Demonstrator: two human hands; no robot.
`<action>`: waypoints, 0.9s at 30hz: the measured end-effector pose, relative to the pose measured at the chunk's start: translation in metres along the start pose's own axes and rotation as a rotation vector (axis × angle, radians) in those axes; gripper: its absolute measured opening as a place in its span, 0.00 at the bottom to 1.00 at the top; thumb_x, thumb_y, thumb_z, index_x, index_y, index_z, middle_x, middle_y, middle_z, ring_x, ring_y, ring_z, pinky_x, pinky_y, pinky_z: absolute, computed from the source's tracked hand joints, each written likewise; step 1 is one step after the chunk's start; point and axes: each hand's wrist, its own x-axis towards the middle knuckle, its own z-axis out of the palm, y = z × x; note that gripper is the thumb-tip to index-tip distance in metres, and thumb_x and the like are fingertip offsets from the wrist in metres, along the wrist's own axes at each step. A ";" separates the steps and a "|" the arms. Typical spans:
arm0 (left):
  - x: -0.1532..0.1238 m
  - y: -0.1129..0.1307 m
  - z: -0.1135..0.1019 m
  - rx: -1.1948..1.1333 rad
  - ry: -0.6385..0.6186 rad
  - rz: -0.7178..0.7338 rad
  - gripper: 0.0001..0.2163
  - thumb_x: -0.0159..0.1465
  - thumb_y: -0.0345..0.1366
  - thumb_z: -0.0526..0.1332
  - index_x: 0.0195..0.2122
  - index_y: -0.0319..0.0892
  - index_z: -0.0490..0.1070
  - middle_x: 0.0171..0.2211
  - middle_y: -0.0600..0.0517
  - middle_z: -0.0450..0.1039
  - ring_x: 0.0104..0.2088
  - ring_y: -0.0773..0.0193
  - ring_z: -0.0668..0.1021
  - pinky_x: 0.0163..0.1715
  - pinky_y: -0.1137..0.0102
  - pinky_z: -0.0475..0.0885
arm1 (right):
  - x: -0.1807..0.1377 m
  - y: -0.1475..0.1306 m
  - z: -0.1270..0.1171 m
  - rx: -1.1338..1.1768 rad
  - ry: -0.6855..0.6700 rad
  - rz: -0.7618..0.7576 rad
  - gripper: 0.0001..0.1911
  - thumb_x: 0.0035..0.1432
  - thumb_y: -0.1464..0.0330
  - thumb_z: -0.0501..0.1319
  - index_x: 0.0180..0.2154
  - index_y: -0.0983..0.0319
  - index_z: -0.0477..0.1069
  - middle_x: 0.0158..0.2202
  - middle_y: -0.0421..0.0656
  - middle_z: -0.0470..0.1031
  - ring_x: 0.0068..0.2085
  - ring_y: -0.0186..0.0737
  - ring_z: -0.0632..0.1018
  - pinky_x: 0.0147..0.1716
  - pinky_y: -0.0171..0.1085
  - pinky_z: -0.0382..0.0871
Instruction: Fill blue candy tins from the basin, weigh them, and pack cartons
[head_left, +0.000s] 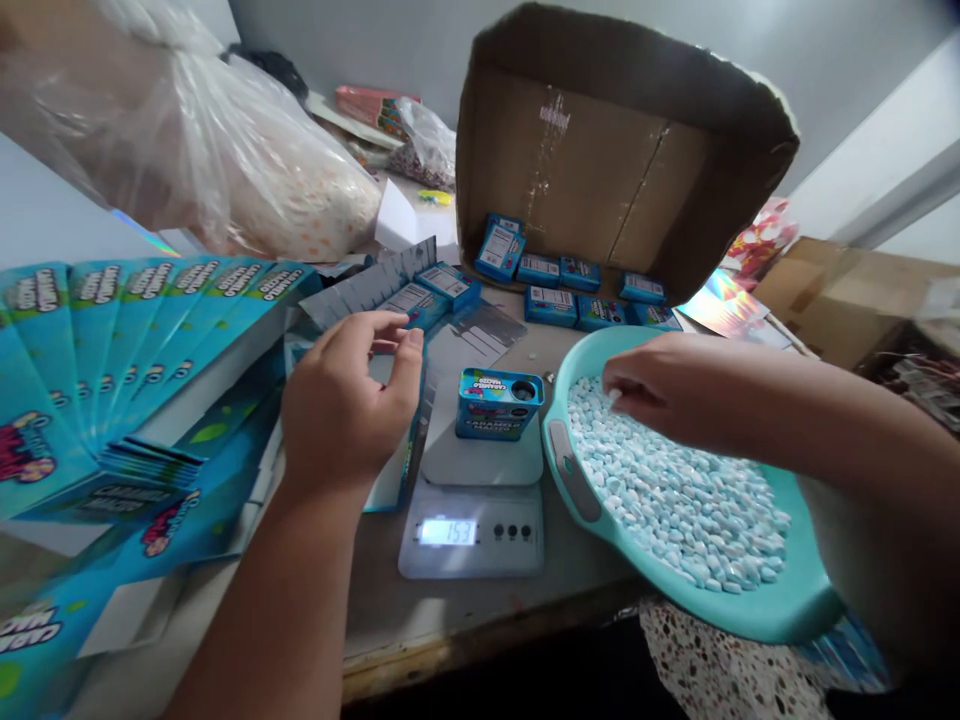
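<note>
A small blue candy box stands on the plate of a white digital scale, whose lit display reads what looks like 153. To the left of it my left hand hovers with curved fingers, thumb and index a little apart and nothing visible between them. Below that hand lies a flat blue carton, partly hidden by it. My right hand is over a turquoise basin of pale blue and white candies. Its fingers are closed, and a small white candy shows at their tips.
Behind the scale, a cardboard box lies on its side, with several small blue boxes in and before it. Fanned blue cartons cover the left. A clear plastic bag of pale pieces hangs over the back left. The table edge is near.
</note>
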 end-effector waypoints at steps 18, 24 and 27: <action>0.000 0.004 -0.006 -0.039 0.020 -0.056 0.10 0.66 0.41 0.58 0.41 0.43 0.74 0.37 0.49 0.78 0.37 0.59 0.80 0.42 0.63 0.74 | 0.011 -0.014 -0.013 0.030 0.083 -0.023 0.06 0.58 0.70 0.58 0.31 0.61 0.73 0.26 0.39 0.73 0.26 0.32 0.69 0.26 0.34 0.55; -0.001 0.005 -0.004 -0.056 -0.010 -0.038 0.10 0.66 0.41 0.58 0.41 0.42 0.74 0.38 0.49 0.78 0.39 0.59 0.80 0.43 0.64 0.73 | 0.034 -0.032 -0.009 0.201 0.186 -0.186 0.06 0.58 0.72 0.59 0.35 0.63 0.75 0.28 0.39 0.74 0.28 0.31 0.71 0.29 0.32 0.60; -0.002 0.007 -0.005 -0.061 -0.015 -0.053 0.10 0.65 0.42 0.58 0.41 0.43 0.74 0.38 0.49 0.78 0.39 0.58 0.80 0.43 0.63 0.73 | 0.040 -0.038 -0.005 0.211 0.148 -0.231 0.06 0.58 0.73 0.59 0.36 0.64 0.76 0.30 0.40 0.75 0.30 0.32 0.70 0.31 0.33 0.61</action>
